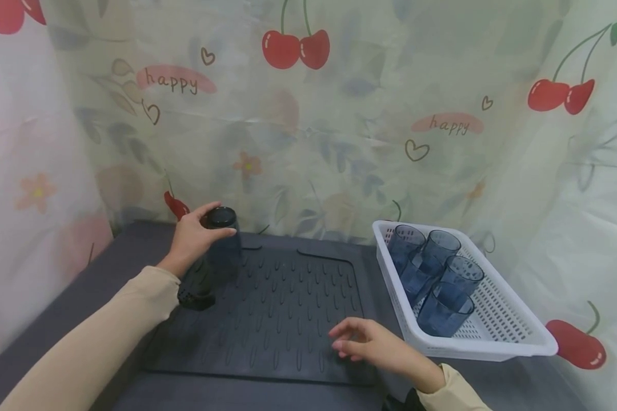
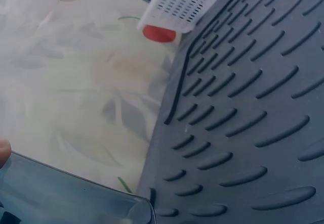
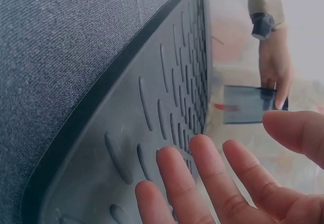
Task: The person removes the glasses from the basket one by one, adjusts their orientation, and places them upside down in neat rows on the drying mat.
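At the back left of the black ridged mat (image 1: 288, 319), my left hand (image 1: 190, 242) grips a blue-tinted drinking glass (image 1: 225, 248) near its base, fingers and thumb on opposite sides. The glass is upside down; in the right wrist view its rim (image 3: 226, 105) seems slightly off the mat. Part of the same glass (image 2: 66, 193) fills the lower left of the left wrist view. My right hand (image 1: 372, 345) hovers above the mat's front right part, its fingers (image 3: 207, 158) loosely spread and holding nothing.
A white perforated basket (image 1: 519, 345) stands right of the mat, with several blue-tinted glasses (image 1: 463, 274) grouped in its left part. Dark grey cloth covers the table (image 1: 118, 262). A cherry-patterned curtain (image 1: 308, 131) hangs behind and along both sides.
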Demonstrator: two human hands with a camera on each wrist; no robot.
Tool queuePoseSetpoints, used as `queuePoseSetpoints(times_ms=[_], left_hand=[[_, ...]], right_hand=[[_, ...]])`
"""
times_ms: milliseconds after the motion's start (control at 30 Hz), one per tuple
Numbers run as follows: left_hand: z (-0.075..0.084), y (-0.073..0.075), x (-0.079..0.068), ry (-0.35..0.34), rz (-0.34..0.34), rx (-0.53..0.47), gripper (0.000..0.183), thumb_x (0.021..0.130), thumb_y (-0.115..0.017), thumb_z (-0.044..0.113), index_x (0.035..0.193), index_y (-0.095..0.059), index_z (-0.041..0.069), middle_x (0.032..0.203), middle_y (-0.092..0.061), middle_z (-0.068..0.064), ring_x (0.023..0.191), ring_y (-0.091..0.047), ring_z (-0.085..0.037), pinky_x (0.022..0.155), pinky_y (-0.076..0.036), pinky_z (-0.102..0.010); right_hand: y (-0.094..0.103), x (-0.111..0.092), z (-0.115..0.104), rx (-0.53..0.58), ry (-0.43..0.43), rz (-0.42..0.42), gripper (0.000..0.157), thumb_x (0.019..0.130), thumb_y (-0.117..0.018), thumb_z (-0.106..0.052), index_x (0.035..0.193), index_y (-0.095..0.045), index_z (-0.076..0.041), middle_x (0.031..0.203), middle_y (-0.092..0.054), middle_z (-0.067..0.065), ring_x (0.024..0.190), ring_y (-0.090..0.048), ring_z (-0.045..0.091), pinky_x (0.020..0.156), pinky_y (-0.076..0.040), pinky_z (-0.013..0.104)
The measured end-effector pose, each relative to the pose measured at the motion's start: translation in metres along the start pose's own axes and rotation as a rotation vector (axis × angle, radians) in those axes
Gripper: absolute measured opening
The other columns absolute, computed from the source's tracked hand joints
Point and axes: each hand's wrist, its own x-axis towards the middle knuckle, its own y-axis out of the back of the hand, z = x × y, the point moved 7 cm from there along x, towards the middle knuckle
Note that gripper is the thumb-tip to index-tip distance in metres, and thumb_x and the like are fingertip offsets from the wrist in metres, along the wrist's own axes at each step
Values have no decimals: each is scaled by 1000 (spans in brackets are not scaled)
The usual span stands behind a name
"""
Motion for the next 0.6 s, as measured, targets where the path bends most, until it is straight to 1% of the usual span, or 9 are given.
queuePoseSetpoints(times_ms=[100,333,467,600], left_hand=[[-4,-3,1,1,-4,4,78,82,-78,32,149,-40,18,134,-55,-20,116,-57,-36,91,-49,-52],[-13,-11,3,16,25,17,76,80,-80,30,146,-44,15,131,-57,-20,114,-59,-35,91,-49,-51],[-18,-17,4,37,15,25,76,80,-80,32,146,-44,17,132,-57,-20,115,-58,-35,92,-48,-52],[-21,-19,4,50,4,28,75,81,-79,31,146,-44,17,133,-56,-19,116,-57,-36,93,-48,-53]], right_hand=[[1,0,0,0,-2,2,32,96,-62,-22,117,-61,2,101,-66,12,90,-67,24,75,-57,38],[1,0,2,1,-22,5,32,96,-62,-22,117,-62,1,99,-66,9,89,-67,22,75,-57,39],[1,-1,3,-4,-15,5,31,95,-62,-22,117,-62,1,99,-66,9,88,-67,21,74,-57,40],[1,-1,4,5,-13,4,31,96,-62,-22,117,-62,1,99,-66,7,88,-67,20,74,-57,39]])
